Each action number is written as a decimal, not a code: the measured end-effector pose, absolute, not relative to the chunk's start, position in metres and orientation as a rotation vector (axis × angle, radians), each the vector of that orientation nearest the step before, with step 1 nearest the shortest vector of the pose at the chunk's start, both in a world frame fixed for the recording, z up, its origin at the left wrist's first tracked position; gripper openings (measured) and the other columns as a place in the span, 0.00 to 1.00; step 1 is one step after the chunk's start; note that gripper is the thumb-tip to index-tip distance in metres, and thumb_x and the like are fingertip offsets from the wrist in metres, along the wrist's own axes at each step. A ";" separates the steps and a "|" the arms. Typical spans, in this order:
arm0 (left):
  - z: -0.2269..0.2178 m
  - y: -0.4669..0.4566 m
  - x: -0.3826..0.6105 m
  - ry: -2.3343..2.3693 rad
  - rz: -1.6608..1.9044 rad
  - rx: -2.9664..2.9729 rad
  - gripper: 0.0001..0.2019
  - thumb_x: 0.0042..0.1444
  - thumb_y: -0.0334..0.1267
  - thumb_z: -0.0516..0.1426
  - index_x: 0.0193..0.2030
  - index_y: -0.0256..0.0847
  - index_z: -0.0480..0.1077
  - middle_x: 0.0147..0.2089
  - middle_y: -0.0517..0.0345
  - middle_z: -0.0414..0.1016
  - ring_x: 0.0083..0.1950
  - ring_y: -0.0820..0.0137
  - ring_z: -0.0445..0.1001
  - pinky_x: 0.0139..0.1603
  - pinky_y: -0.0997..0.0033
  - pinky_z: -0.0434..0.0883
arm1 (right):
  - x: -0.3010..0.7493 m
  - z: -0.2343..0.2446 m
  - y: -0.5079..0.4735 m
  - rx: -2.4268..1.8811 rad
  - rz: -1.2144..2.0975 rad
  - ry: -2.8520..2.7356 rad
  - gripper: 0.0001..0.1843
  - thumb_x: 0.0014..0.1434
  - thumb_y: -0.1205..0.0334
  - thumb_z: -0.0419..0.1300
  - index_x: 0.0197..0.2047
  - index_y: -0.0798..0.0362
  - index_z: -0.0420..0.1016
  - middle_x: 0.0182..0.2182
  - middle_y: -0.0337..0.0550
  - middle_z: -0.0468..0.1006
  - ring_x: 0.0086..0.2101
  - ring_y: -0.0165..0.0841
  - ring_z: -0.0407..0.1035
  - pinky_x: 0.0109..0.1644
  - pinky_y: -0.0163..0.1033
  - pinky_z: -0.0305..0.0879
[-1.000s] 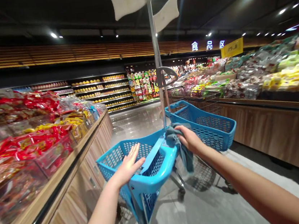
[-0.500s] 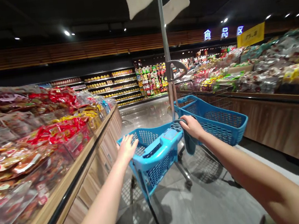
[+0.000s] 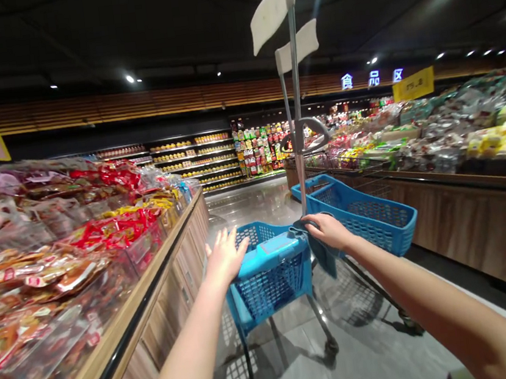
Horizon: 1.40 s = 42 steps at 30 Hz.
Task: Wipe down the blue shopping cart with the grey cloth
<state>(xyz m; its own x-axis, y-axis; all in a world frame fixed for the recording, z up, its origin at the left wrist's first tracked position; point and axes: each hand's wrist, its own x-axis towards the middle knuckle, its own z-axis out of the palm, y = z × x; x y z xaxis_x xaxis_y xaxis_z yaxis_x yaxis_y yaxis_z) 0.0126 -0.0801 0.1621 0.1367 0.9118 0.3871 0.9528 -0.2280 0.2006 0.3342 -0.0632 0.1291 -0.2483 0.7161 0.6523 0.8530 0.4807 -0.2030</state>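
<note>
My left hand (image 3: 227,255), fingers spread wide, touches the near left rim of the blue shopping cart (image 3: 273,279); my right hand (image 3: 331,231) grips a grey cloth (image 3: 325,259) at its near right corner.

Carts (image 3: 271,279) (image 3: 367,218) x2 — cloth (image 3: 326,258) x1 — hands (image 3: 227,257) (image 3: 332,232) x2

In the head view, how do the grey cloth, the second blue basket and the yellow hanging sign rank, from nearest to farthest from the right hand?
1. grey cloth: gripped by the right hand, hanging just below it.
2. second blue basket: just beyond the hand, to its right.
3. yellow sign: far up the aisle, high on the right.
</note>
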 end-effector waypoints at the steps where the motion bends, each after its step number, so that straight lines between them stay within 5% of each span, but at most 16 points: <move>1: 0.161 -0.075 0.011 -1.895 -0.670 -2.291 0.33 0.65 0.58 0.39 0.69 0.42 0.55 0.73 0.43 0.49 0.73 0.55 0.47 0.68 0.35 0.45 | 0.334 0.127 -0.063 -1.304 -0.273 -2.015 0.17 0.64 0.57 0.51 0.49 0.52 0.75 0.42 0.45 0.81 0.43 0.37 0.73 0.47 0.39 0.64; 7: 0.163 -0.053 0.011 -1.899 -0.554 -2.311 0.33 0.65 0.58 0.39 0.68 0.41 0.56 0.72 0.41 0.52 0.72 0.53 0.51 0.66 0.33 0.48 | 0.295 0.117 -0.065 -1.433 -0.458 -1.818 0.17 0.66 0.53 0.51 0.46 0.53 0.77 0.36 0.48 0.81 0.39 0.38 0.73 0.47 0.40 0.62; 16: 0.161 -0.040 0.011 -1.770 -0.486 -2.446 0.36 0.62 0.59 0.42 0.71 0.42 0.49 0.73 0.43 0.47 0.73 0.56 0.47 0.67 0.38 0.50 | 0.217 0.101 -0.087 -1.154 -0.424 -1.671 0.18 0.65 0.58 0.53 0.57 0.48 0.72 0.51 0.50 0.74 0.49 0.41 0.67 0.53 0.47 0.59; 21: 0.161 -0.042 0.005 -1.719 -0.553 -2.496 0.35 0.62 0.56 0.44 0.72 0.43 0.48 0.74 0.46 0.43 0.74 0.59 0.44 0.68 0.43 0.50 | 0.231 0.094 -0.078 -0.975 -0.450 -1.874 0.20 0.64 0.59 0.55 0.59 0.49 0.68 0.50 0.49 0.75 0.50 0.41 0.67 0.55 0.49 0.60; 26: 0.158 -0.037 0.006 -1.841 -0.754 -2.386 0.30 0.63 0.51 0.44 0.70 0.42 0.52 0.73 0.48 0.50 0.73 0.62 0.49 0.69 0.50 0.53 | 0.314 0.100 -0.048 -1.266 -0.473 -1.783 0.16 0.66 0.59 0.50 0.52 0.54 0.71 0.46 0.52 0.78 0.47 0.41 0.70 0.53 0.48 0.62; 31: 0.157 -0.035 0.015 -2.019 -0.873 -2.093 0.27 0.64 0.45 0.42 0.68 0.42 0.56 0.72 0.46 0.54 0.73 0.56 0.50 0.67 0.36 0.52 | 0.332 0.116 -0.040 -1.447 -0.431 -1.856 0.13 0.66 0.54 0.52 0.45 0.52 0.73 0.41 0.48 0.79 0.43 0.39 0.71 0.49 0.42 0.61; 38: 0.161 -0.033 -0.003 -2.066 -0.478 -1.917 0.31 0.60 0.52 0.46 0.66 0.38 0.61 0.71 0.37 0.52 0.73 0.47 0.46 0.65 0.29 0.45 | 0.316 0.112 -0.048 -1.301 -0.372 -1.809 0.12 0.63 0.52 0.55 0.39 0.51 0.72 0.35 0.44 0.78 0.40 0.39 0.70 0.46 0.40 0.60; 42: 0.158 -0.024 -0.028 -2.161 -0.435 -2.162 0.38 0.58 0.59 0.44 0.70 0.38 0.54 0.69 0.35 0.58 0.70 0.46 0.54 0.63 0.38 0.57 | 0.314 0.108 -0.056 -1.242 -0.359 -1.823 0.12 0.63 0.53 0.53 0.38 0.51 0.72 0.34 0.45 0.78 0.39 0.39 0.71 0.46 0.40 0.60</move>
